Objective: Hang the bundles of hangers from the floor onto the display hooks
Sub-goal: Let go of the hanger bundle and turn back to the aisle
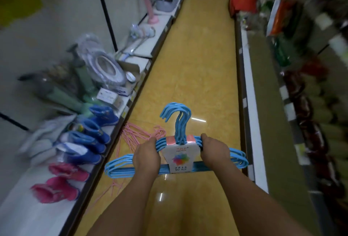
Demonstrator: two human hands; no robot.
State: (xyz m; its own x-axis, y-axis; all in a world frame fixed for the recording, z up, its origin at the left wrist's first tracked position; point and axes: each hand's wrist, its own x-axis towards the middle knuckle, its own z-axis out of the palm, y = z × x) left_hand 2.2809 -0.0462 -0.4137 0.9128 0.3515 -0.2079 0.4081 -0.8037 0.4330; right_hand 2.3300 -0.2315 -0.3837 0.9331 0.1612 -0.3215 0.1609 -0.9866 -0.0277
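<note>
A bundle of blue hangers with a white and pink paper label hangs in the air over the aisle floor, hooks pointing up. My left hand grips its left shoulder and my right hand grips its right shoulder, one on each side of the label. Pink hangers lie on the yellow floor behind and below my left hand, against the foot of the left shelf. No display hooks show clearly in this blurred view.
A low white shelf runs along the left with pink boots, blue boots, boxes and a coiled hose. Another shelf unit with blurred goods lines the right. The yellow floor runs ahead between them.
</note>
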